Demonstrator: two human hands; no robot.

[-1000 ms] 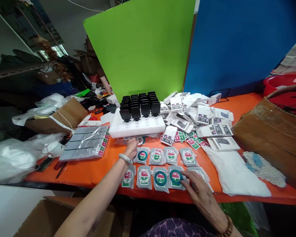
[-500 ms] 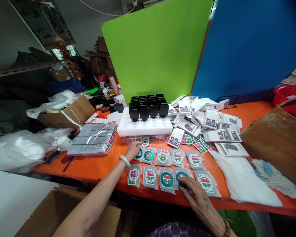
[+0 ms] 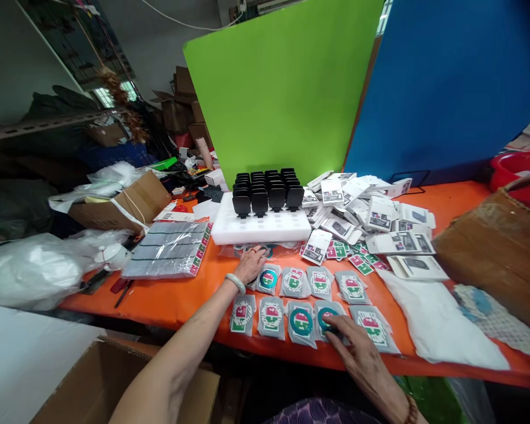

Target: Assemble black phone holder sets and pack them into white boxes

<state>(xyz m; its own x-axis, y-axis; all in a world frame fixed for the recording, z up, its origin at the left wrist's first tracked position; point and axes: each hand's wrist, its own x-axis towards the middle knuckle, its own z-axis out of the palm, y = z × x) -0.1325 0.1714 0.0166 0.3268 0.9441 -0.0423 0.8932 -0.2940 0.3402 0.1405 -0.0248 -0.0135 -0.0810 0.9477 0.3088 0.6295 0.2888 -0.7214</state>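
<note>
My left hand [image 3: 248,268], with a pale bangle at the wrist, reaches to a clear plastic bag [image 3: 285,249] of rings in front of the white foam block. Its fingers curl down over the rings, and the fingertips are partly hidden. My right hand [image 3: 357,347] is at the lower row of grey packets, thumb and fingers drawn together around something small and dark. It is beside a teal ring [image 3: 328,314] lying on a packet. Two rows of grey packets [image 3: 271,318] show pink-and-green cards; some carry teal rings, others whitish ones.
Black square-headed items [image 3: 268,194] stand in the foam block [image 3: 260,233]. White boxes [image 3: 377,212] pile up to its right. A wrapped grey stack [image 3: 165,250] lies left, a white bag [image 3: 441,321] right. Green [image 3: 282,88] and blue [image 3: 446,88] panels rise behind.
My left hand has moved right and slightly forward, over the rings in the clear bag. My right hand stays by the same packet, its fingers slightly more bent.
</note>
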